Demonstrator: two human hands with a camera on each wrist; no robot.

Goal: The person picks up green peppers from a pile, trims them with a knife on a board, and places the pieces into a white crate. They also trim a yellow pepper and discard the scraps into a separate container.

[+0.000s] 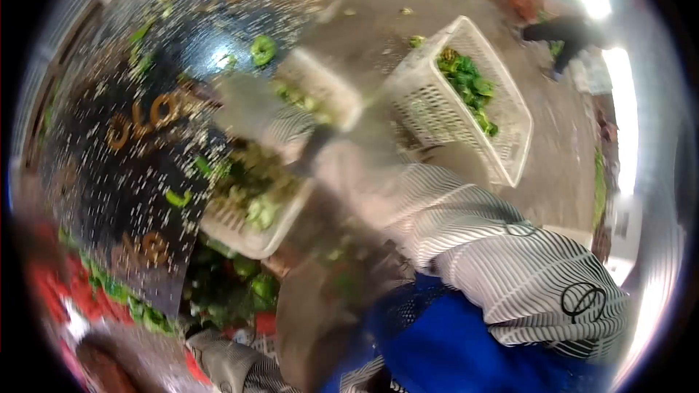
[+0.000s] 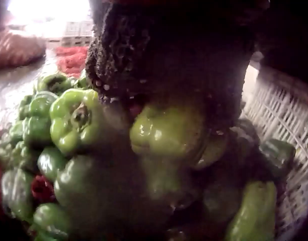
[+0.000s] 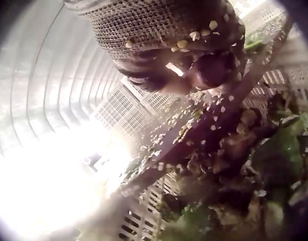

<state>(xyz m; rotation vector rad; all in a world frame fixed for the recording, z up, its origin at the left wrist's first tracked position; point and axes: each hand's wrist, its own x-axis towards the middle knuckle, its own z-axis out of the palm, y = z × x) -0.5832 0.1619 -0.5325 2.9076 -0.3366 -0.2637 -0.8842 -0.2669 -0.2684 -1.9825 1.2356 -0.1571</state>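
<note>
My right hand [image 1: 251, 105], in a knitted glove, reaches across the dark table and is blurred in the head view. Pale seeds cling to this glove [image 3: 169, 30] in the right wrist view, where bare fingertips [image 3: 214, 70] bend down beside the seed-strewn table edge [image 3: 194, 123]. My left hand [image 2: 164, 55] is a dark shape over heaped green bell peppers [image 2: 76, 120]. One yellow-green bell pepper [image 2: 166, 131] lies right under it; I cannot tell whether the fingers grip it. In the head view the left sleeve [image 1: 226, 360] leads toward the peppers at the bottom.
Seeds and green scraps cover the dark table [image 1: 153, 175]. A green pepper [image 1: 263, 50] sits toward its far side. Two pale baskets [image 1: 255, 247] with trimmings flank my right forearm. A larger white crate [image 1: 429, 102] holding greens stands on the floor; farther off is another person [image 1: 571, 36].
</note>
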